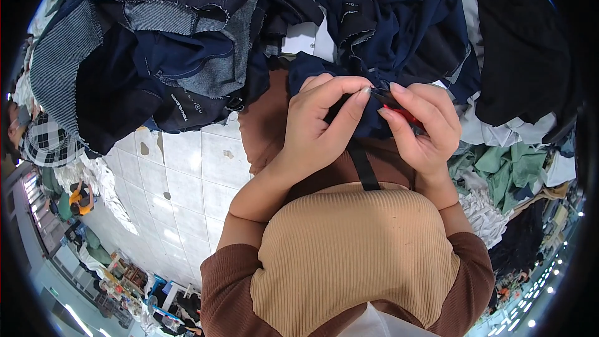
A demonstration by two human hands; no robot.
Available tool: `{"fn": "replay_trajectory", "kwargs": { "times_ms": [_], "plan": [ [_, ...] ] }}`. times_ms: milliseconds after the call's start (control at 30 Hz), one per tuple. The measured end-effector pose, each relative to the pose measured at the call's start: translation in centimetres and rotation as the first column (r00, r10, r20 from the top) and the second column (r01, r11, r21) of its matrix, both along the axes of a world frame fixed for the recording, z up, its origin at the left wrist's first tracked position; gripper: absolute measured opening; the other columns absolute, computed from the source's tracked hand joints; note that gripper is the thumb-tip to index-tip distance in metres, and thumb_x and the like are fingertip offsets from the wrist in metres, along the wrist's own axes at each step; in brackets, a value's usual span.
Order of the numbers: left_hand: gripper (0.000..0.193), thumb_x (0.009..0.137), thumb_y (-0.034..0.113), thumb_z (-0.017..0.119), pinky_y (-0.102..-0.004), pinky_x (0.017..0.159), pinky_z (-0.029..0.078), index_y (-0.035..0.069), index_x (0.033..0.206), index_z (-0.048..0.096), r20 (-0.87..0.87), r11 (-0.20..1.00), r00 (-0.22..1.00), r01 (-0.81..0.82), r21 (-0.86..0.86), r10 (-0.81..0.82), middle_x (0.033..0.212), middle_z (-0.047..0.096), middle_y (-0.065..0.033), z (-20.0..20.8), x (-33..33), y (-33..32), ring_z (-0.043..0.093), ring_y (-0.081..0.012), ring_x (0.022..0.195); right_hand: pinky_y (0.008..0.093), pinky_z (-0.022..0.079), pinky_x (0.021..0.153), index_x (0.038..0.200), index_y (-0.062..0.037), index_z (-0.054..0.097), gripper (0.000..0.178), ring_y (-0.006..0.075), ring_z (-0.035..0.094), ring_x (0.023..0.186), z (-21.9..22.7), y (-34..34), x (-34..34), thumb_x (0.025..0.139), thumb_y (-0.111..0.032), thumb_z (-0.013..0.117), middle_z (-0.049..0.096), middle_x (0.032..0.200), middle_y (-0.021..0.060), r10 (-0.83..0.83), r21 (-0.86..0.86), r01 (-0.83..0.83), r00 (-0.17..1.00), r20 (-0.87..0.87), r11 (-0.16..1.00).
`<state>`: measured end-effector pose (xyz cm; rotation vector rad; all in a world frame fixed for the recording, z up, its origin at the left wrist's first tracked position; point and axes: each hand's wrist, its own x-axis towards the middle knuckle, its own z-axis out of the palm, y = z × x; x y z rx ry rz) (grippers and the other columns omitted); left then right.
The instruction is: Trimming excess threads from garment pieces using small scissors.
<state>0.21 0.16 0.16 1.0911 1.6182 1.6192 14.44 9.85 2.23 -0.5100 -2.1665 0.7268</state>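
Note:
My left hand (321,115) is closed in a pinch, thumb against forefinger, at the edge of a navy garment (405,15). Whether a thread or a bit of cloth sits in that pinch is too small to tell. Close beside it, my right hand (430,122) is closed around red-handled thread snips (407,116), mostly hidden by the fingers. Their thin dark tip points toward my left fingertips. Part of the navy cloth hangs down over my lap beneath both hands.
A heap of dark navy garments (68,68) with grey denim-like insides lies at the left. Black cloth (521,50) is piled at the right, above green cloth (505,162) and white scraps (483,215). White floor tiles (181,181) show at left; another person (81,200) is farther off.

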Motion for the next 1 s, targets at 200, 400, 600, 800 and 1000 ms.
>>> {"fn": "replay_trajectory", "kwargs": {
  "times_ms": [200,400,600,800,1000],
  "plan": [
    [0.008,0.080,0.004,0.065,-0.0256,0.064,0.037,0.004,0.088,0.066,0.041,0.999,0.998,0.044,-0.001,-0.044,0.073,0.063,-0.0030,0.5,0.0,-0.6,0.054,-0.0147,0.062,0.0266,0.048,0.058,0.096,-0.0031,0.070,0.034,0.0206,0.060,0.067,-0.3,0.0,-0.1,0.063,0.001,0.077,0.062,0.078,0.0083,-0.030,0.085,0.033,0.999,-0.031,0.996],
    [0.008,0.081,0.002,0.064,-0.0247,0.063,0.041,0.003,0.088,0.066,0.278,0.997,0.960,0.012,-0.073,0.009,0.076,0.065,-0.0035,1.0,0.2,-0.8,0.057,-0.0140,0.067,0.0252,0.048,0.058,0.096,-0.0017,0.069,0.033,0.0197,0.060,0.067,-0.3,0.2,0.3,0.064,0.003,0.075,0.062,0.079,0.0092,-0.035,0.001,0.035,0.995,-0.088,0.999],
    [0.008,0.083,0.004,0.065,-0.0250,0.062,0.040,0.004,0.090,0.067,0.061,0.999,0.998,-0.027,-0.036,0.029,0.074,0.063,-0.0027,0.4,-0.2,-0.7,0.053,-0.0139,0.064,0.0230,0.047,0.055,0.098,-0.0002,0.068,0.033,0.0178,0.060,0.065,0.3,0.4,0.4,0.065,0.002,0.075,0.062,0.080,0.0099,0.066,-0.073,-0.070,0.996,-0.051,0.995],
    [0.009,0.083,0.006,0.065,-0.0260,0.064,0.038,0.005,0.091,0.067,-0.089,0.999,0.996,-0.027,-0.041,0.023,0.071,0.062,-0.0011,0.8,-0.4,-0.6,0.051,-0.0151,0.062,0.0232,0.046,0.054,0.098,-0.0008,0.068,0.032,0.0173,0.059,0.063,0.4,0.4,0.0,0.066,-0.001,0.075,0.062,0.080,0.0099,0.085,-0.071,-0.084,0.996,0.018,0.994],
    [0.008,0.083,0.006,0.064,-0.0267,0.065,0.039,0.005,0.091,0.067,-0.097,0.999,0.995,-0.019,-0.051,0.014,0.072,0.062,-0.0011,1.0,-0.3,-0.6,0.052,-0.0165,0.063,0.0223,0.046,0.056,0.099,-0.0004,0.067,0.030,0.0169,0.059,0.065,0.6,0.5,0.1,0.069,0.000,0.073,0.062,0.083,0.0102,0.081,-0.061,-0.080,0.997,0.016,0.995]
  ]
}}
